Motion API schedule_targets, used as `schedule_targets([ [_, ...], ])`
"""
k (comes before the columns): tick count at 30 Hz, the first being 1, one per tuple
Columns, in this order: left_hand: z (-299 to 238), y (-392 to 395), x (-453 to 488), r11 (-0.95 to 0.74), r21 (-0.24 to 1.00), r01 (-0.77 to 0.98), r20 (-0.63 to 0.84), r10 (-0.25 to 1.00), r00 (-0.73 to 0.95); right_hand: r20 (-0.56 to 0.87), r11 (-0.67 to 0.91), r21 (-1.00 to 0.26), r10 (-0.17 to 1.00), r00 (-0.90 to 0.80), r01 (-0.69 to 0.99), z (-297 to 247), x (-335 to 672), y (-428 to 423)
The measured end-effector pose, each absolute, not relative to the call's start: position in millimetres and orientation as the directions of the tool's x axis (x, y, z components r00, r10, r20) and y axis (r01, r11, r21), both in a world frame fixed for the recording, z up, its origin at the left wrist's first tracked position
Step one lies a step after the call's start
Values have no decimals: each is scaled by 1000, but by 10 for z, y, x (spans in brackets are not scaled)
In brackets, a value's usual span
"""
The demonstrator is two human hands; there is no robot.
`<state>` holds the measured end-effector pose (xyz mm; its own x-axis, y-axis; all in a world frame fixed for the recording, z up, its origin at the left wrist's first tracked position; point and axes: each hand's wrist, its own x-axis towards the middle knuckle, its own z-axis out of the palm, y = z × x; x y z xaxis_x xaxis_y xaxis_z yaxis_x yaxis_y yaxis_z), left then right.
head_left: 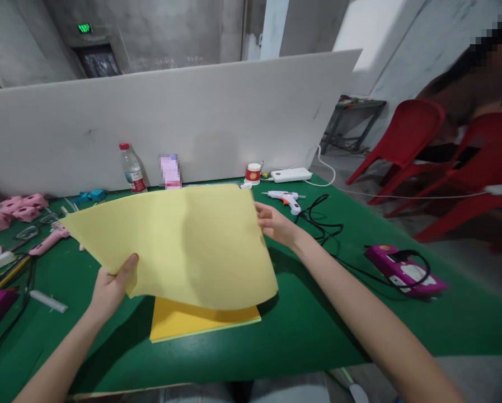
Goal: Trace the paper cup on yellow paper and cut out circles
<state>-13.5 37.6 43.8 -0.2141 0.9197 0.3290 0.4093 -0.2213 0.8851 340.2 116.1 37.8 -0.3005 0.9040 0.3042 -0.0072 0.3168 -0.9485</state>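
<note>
A large pale yellow sheet of paper [192, 246] is held up over the table, bowed along its length. My left hand [114, 285] pinches its lower left edge, thumb on top and the other fingers underneath. At the right edge, my right hand [273, 224] has its curled fingers closed on the paper, the fingertips partly hidden by it. Below the raised sheet lies a stack of deeper orange-yellow paper [200, 322], with a thin greenish layer along its front edge. Most of that stack is covered from view.
On the green table [301, 336] lie a white glue gun [286, 198], a purple box [404, 271] with a black cable, and pink blocks [13, 212]. A bottle [132, 170], a red-white tub [253, 173] and a power strip [291, 175] stand by the white board [217, 123]. Someone sits near red chairs [414, 134].
</note>
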Motion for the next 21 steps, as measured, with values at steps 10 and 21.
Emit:
schedule_targets([
  [10,387,658,-49,-127,980,152,152,975,-161,352,347,-929,936,-17,-129,437,3375,1024],
  [21,227,647,74,-108,988,109,126,977,-171,278,269,-960,945,-170,-74,111,3219,1038],
])
